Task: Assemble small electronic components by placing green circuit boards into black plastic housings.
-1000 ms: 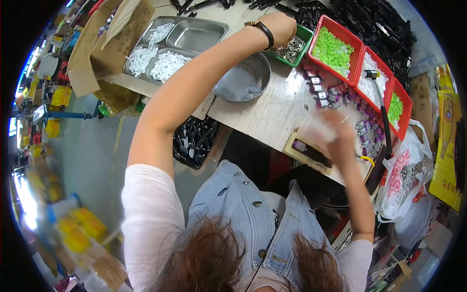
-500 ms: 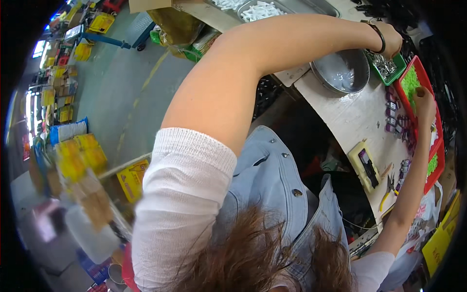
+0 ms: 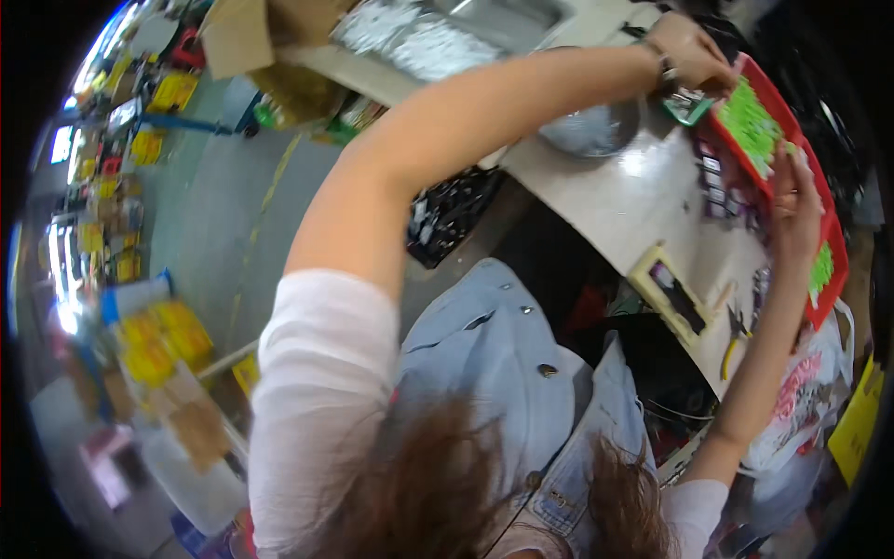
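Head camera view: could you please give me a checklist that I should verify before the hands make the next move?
1. Right hand over the long red plastic tray: ok, fingertips beside the small bright green pieces.
2. Right hand's grip on a piece: cannot tell, too small and blurred.
3. Left hand clear of the small green plastic tray: not ok, it partly covers it.
4. Cream rectangular fixture resting on the table: ok, a dark part sits in its slot.
5. Yellow-handled pliers free of both hands: ok, lying beside the right forearm.
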Motion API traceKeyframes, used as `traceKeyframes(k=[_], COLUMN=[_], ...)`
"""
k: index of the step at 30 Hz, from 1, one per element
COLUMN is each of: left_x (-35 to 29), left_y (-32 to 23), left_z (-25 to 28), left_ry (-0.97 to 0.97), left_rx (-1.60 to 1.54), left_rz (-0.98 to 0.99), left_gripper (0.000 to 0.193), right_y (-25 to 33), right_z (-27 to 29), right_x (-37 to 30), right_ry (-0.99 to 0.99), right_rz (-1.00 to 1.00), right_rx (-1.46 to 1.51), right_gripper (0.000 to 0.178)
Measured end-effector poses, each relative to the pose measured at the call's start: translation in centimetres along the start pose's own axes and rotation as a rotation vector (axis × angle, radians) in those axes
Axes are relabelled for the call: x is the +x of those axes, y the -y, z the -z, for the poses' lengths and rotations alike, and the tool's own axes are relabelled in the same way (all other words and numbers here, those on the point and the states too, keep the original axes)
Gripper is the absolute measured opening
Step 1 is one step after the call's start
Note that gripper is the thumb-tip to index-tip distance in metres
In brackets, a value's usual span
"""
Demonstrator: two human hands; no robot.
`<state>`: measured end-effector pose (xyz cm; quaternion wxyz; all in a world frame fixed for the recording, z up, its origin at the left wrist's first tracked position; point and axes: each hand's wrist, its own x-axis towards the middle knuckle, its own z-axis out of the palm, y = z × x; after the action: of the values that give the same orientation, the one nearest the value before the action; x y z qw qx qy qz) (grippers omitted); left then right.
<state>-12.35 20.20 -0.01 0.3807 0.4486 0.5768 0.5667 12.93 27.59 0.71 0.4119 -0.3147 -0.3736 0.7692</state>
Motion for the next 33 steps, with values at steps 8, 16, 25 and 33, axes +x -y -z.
traceKeyframes(k=[8,16,25,33], left_x=[-21.4,-22.6,-23.3,-23.7], left_y=[-6.0,-4.4,-4.6,-4.8], left_z=[-9.3,-13.6,-15.7,-16.0], left_ry=[-0.048,-0.189,-0.312,-0.376], left_rx=[-0.826,-0.946,-0.746,-0.835], left_rz=[0.247,0.278,0.155,0.066], left_gripper=[0.014,0.014,0.009,0.008], right_y=[-6.0,-7.0,-7.0,-7.3], right_z=[-5.5,-3.5,-4.3,-5.2], right_x=[-18.0,-19.9,-20.5,-20.6], right_ry=[-0.108,-0.24,-0.278,-0.268], right_rz=[0.402,0.395,0.497,0.644], right_rx=[-0.011,0.099,0.162,0.056], right_gripper=[0.02,0.017,0.014,0.012])
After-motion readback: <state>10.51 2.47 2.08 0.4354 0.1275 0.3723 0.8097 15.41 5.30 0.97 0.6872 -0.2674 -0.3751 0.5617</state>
